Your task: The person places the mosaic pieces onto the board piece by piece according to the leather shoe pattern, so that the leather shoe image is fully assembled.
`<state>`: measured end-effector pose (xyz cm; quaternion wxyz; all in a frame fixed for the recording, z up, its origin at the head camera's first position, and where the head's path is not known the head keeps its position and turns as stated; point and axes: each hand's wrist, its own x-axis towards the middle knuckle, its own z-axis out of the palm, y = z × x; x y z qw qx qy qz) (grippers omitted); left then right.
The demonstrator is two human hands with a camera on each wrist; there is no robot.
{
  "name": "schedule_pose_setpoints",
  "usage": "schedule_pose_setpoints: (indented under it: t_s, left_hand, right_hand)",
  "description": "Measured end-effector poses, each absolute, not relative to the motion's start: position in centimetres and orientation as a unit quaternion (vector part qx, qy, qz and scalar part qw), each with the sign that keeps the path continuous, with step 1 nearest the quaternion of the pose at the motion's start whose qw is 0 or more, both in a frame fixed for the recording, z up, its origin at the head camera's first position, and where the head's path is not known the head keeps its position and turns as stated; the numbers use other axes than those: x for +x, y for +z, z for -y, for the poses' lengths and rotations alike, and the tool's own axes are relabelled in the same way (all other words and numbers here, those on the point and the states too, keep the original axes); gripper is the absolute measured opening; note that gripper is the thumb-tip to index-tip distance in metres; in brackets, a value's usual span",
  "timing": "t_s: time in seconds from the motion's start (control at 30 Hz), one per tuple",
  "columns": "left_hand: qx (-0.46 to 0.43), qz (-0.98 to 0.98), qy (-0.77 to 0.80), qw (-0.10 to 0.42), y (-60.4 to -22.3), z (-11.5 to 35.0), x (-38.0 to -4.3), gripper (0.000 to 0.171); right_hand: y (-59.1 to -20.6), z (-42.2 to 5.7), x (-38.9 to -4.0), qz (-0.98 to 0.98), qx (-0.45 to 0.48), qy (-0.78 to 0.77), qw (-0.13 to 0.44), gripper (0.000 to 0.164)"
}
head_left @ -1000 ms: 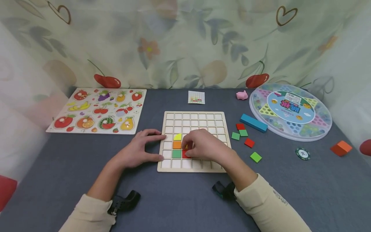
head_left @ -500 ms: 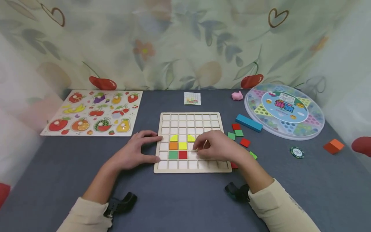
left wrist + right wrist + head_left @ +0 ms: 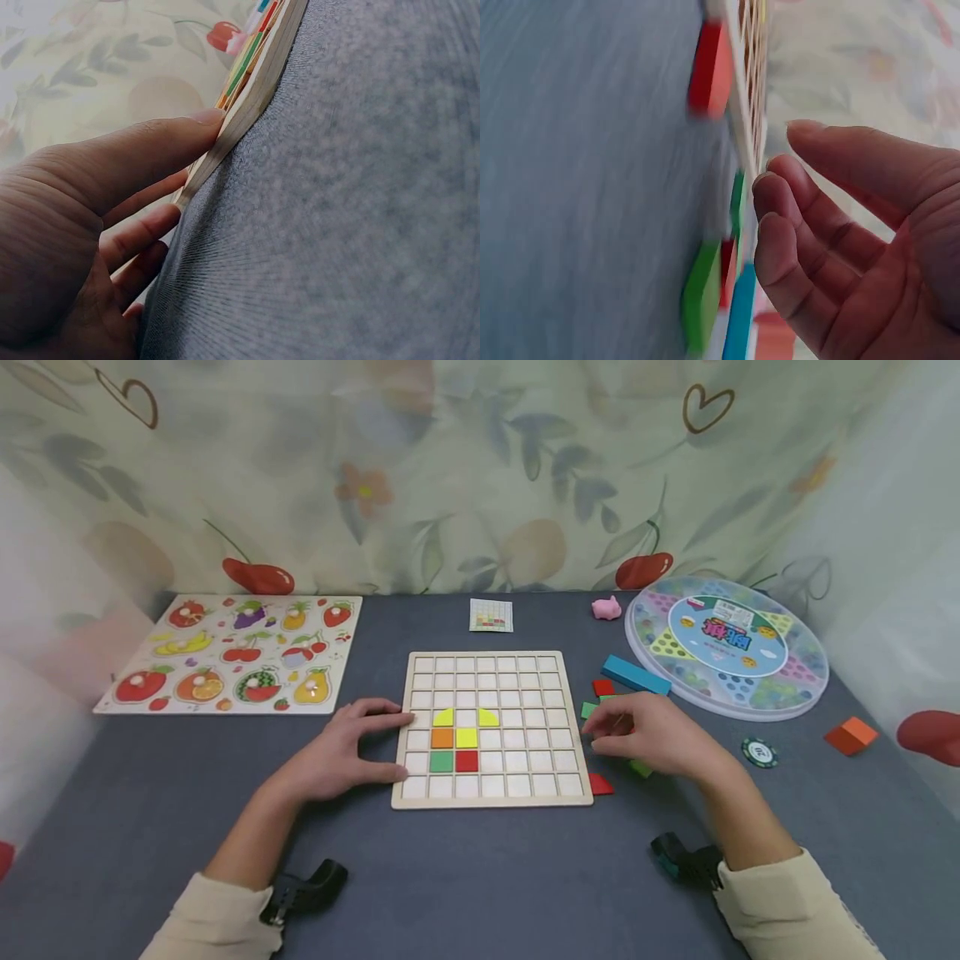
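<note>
A pale wooden grid board [image 3: 516,797] lies at the middle of the table. Set in its cells are yellow corner-cut tiles [image 3: 489,718], a yellow square tile [image 3: 467,738], an orange tile [image 3: 442,738], a green tile [image 3: 441,762] and a red tile [image 3: 467,762]. My left hand [image 3: 341,750] touches the board's left edge with thumb and fingertips, fingers loosely extended. Just past the board's right edge, my right hand [image 3: 656,735] hovers over loose tiles. Its fingers bend slightly with nothing between them, as the right wrist view shows.
By the board's right edge lie a red piece [image 3: 600,784] and a light green tile [image 3: 641,767]. Beyond are a blue block [image 3: 636,675], a round game box [image 3: 806,693], a poker chip [image 3: 760,752], an orange block [image 3: 851,737], a pink pig [image 3: 606,608], a pattern card [image 3: 491,616] and a fruit puzzle [image 3: 225,708].
My right hand has left the tiles on the board and moved right, over the loose tiles. A second yellow corner-cut tile shows where the hand covered the board. My left hand keeps to the edge.
</note>
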<state>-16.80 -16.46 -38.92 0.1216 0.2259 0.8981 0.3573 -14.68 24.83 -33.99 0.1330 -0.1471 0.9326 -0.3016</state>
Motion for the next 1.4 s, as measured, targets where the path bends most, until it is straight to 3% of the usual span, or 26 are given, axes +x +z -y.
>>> schedule_pose_setpoints:
  t_s: [0.4,0.7,1.13,1.4]
  left_hand:
    - [0.231,-0.896,0.359,0.122,-38.9,16.6,-16.7,0.072]
    - [0.227,-0.899,0.356,0.119,-39.0,16.6,-16.9,0.072]
    - [0.229,-0.895,0.362,0.12,-39.1,16.6,-16.9,0.072]
    - [0.233,-0.896,0.36,0.116,-39.2,16.5,-16.8,0.071]
  right_hand:
    - [-35.0,-28.2,-15.6,-0.96,-0.079,-0.243,0.111,0.021]
    - [-35.0,-27.7,-16.4,-0.967,-0.065,-0.221,0.111,0.027]
    - [-34.4,-27.3,-16.6,-0.955,-0.056,-0.272,0.104,0.019]
    - [-33.4,-24.4,-17.0,-0.937,-0.083,-0.326,0.09,0.016]
